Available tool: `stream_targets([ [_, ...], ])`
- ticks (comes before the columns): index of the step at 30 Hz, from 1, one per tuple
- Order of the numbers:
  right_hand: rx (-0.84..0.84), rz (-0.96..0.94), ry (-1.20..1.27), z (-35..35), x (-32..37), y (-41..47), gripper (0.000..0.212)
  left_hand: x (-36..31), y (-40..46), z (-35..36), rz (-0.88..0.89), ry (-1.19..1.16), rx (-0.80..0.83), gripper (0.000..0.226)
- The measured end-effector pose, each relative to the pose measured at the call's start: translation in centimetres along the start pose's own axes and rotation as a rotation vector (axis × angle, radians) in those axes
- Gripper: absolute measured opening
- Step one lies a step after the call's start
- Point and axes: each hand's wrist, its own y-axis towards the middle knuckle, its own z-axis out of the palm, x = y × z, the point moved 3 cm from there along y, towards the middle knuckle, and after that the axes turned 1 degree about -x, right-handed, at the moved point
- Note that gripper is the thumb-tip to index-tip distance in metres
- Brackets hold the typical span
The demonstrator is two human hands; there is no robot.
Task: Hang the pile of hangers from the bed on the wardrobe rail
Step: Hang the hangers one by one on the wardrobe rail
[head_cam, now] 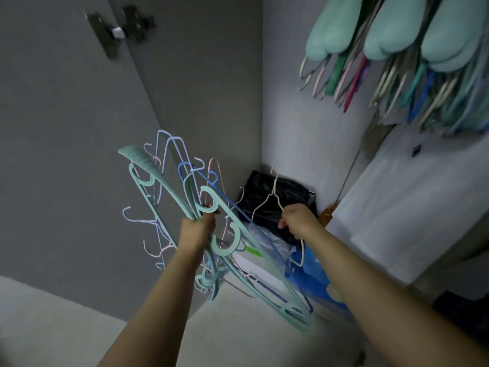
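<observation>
Hangers half hung
Left hand (pixel 198 223) grips the hanger bundle (pixel 169 207); right hand (pixel 296 221) pinches one wire hanger (pixel 267 202), below many hung hangers (pixel 397 62).

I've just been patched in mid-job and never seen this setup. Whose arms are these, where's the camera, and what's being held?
There is no machine: these are a person's bare arms, seen by one camera on their head, looking forward and down into a wardrobe. The left hand grips a bundle of hangers, teal, blue and pink. The right hand holds one white wire hanger. Top right, many hung hangers are already up. Below sits a black bag.
</observation>
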Motion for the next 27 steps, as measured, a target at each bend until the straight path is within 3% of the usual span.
stream_targets([
  [3,0.024,-0.041,0.163,0.1,3.5,-2.6,0.021,-1.8,-0.1,-1.0,0.0,-0.055,-0.018,0.029],
  [7,0.001,-0.355,0.254,0.0,9.1,-6.9,0.036,-4.1,-0.2,-1.9,0.009,-0.126,-0.05,0.019],
  [11,-0.242,-0.605,0.261,-1.0,14.9,-9.3,0.042,-6.6,-0.1,-2.1,0.048,-0.16,-0.043,0.022],
  [15,-0.401,-0.726,0.358,-2.1,20.8,-10.7,0.048,-9.8,0.3,-1.2,0.075,-0.206,0.018,0.019],
  [21,-0.604,-0.785,0.256,-5.8,29.7,-11.1,0.053,-14.1,0.6,-0.4,0.152,-0.218,0.054,0.008],
  [27,-0.66,-0.581,0.056,-9.6,33.7,-9.2,0.05,-15.4,1.0,0.1,0.187,-0.225,0.068,0.014],
])
